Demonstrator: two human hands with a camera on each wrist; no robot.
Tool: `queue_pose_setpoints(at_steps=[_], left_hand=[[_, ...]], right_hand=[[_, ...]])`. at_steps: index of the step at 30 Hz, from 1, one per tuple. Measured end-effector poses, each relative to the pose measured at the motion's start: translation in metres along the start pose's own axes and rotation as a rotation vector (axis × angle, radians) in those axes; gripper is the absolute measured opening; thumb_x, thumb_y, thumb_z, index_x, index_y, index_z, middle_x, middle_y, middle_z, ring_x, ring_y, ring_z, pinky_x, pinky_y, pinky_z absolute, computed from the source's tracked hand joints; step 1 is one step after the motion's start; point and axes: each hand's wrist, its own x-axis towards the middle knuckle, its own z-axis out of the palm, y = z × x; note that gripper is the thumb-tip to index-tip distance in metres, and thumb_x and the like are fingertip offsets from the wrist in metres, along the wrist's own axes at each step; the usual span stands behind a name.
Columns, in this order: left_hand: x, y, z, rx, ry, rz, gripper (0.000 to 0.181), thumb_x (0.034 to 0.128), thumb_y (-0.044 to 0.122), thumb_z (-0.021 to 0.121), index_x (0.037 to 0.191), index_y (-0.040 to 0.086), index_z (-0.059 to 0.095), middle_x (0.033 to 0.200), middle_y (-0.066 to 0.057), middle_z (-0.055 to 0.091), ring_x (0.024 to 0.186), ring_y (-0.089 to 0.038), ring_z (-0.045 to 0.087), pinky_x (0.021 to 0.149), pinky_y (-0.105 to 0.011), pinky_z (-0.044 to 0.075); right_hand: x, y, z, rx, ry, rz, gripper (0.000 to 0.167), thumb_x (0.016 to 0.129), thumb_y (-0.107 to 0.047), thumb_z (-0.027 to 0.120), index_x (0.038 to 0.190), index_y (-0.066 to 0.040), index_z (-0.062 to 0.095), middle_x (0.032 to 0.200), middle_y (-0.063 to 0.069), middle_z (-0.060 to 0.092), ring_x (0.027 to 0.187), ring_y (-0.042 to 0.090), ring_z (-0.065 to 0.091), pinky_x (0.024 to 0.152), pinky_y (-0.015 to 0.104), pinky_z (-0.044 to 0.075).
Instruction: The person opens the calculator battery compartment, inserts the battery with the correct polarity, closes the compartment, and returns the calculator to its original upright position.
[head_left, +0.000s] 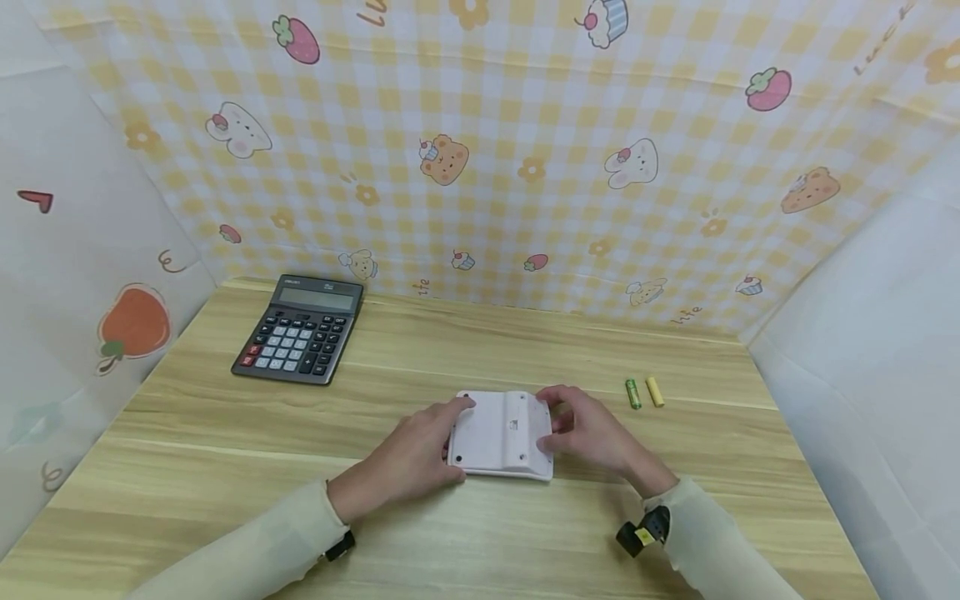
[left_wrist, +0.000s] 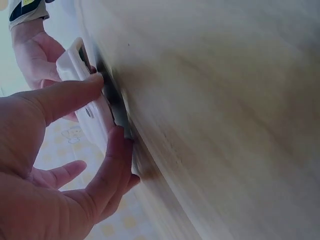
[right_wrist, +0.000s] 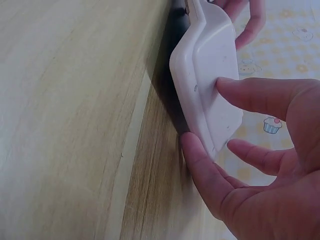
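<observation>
A white device, by its shape a small desk calculator, is turned back side up near the middle of the table. Its back has screws and a raised ridge; its front is hidden underneath. My left hand grips its left edge between thumb and fingers. On the opposite side, my right hand holds the right edge. In the right wrist view, the right thumb presses the back of the device while a fingertip lies along its lower edge. A dark shadow shows between device and table in both wrist views.
Right of the hands lie a green battery and a yellow battery, side by side. A dark grey calculator lies face up at the back left. Patterned cloth hangs behind the wooden table.
</observation>
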Motion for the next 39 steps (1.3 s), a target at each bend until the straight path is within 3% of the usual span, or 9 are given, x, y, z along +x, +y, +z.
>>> queue_pose_setpoints(at_steps=[15,39], left_hand=[[-0.0014,0.0055,0.0035,0.053,0.023,0.024,0.095,0.0773,-0.001,0.095,0.159,-0.002,0.048,0.148,-0.031,0.061,0.133,-0.043,0.064,0.11,-0.056,0.054],[-0.0051,0.0026,0.0083,0.062,0.055,0.055,0.095,0.0748,-0.004,0.095,0.158,-0.005,0.048,0.147,-0.033,0.06,0.133,-0.048,0.062,0.111,-0.061,0.051]], right_hand=[[-0.0004,-0.0009,0.0003,-0.053,-0.013,-0.064,0.069,0.09,-0.003,0.089,0.153,0.0,0.059,0.128,0.013,0.061,0.105,0.028,0.064,0.082,0.032,0.057],[-0.0003,0.0014,0.0021,-0.061,-0.026,-0.086,0.071,0.089,-0.001,0.09,0.152,0.002,0.059,0.127,0.014,0.061,0.102,0.026,0.065,0.081,0.031,0.058]])
